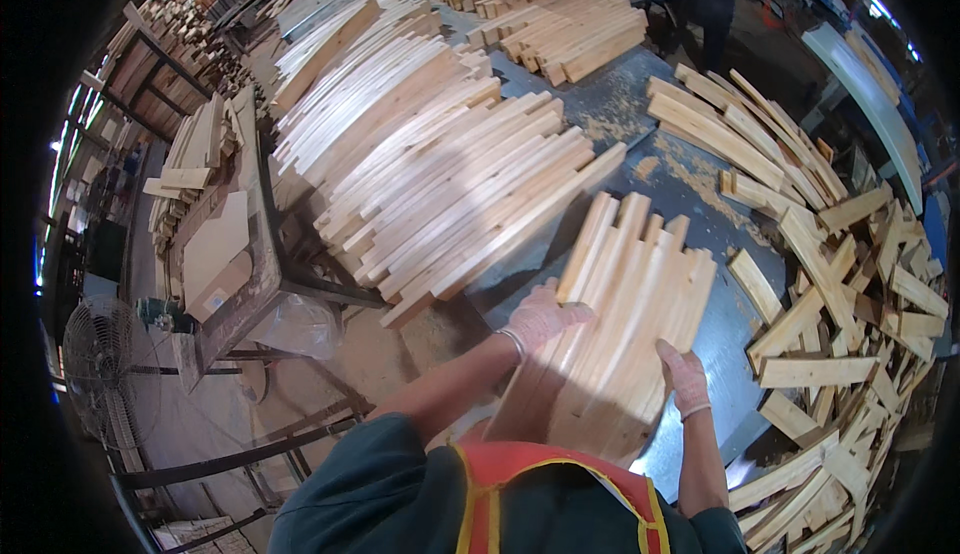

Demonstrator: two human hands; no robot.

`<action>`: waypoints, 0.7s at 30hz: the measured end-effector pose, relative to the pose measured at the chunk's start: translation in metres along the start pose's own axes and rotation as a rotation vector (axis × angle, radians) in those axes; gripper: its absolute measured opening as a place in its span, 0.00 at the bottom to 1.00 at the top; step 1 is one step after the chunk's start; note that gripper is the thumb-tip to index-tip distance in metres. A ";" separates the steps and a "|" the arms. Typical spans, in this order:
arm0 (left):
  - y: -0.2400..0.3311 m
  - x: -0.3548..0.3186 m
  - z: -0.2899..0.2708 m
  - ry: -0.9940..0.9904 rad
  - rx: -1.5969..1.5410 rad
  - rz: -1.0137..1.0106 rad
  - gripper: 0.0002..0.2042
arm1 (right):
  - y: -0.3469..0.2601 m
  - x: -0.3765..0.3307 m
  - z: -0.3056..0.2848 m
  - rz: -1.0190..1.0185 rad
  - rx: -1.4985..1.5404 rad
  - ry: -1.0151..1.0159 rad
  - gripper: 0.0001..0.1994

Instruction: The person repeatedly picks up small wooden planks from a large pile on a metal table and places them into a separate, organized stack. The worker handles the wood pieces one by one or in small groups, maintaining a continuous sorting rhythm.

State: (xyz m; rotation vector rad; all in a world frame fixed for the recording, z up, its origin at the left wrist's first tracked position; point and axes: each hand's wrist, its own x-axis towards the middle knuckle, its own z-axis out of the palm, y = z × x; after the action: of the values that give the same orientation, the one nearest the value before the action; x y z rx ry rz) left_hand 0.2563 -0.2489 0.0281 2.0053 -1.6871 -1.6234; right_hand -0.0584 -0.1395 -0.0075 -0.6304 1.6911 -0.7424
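Note:
A bundle of pale wooden strips (625, 324) lies lengthwise in front of me, its far ends uneven. At its left edge my left hand (548, 320), in a thin whitish glove, grips the strips with the thumb over the top. My right hand (687, 376), gloved the same way, clasps the opposite edge; some of its fingers are hidden. The bundle's near end reaches my red apron (530, 459) with yellow trim. Beyond my left hand, a wide layer of similar wooden strips (450, 179) covers much of the grey metal table (510, 279).
A jumbled heap of wood offcuts (825, 369) is at the right. Sawdust (690, 174) lies on the table. More board stacks (575, 34) stand at the back, near another person (705, 4). At the left are a fan (100, 369) and a wooden side table (265, 244).

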 end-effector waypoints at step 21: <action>-0.045 0.018 -0.459 0.562 0.700 0.636 0.30 | -0.254 0.014 0.347 -0.941 -0.587 0.320 0.29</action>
State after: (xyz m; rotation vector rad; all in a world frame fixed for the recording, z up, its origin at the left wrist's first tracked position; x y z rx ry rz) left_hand 0.6129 -0.4911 0.1922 1.5821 -2.4337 -0.2465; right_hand 0.2836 -0.3697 0.1141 -1.8738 1.8845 -1.0210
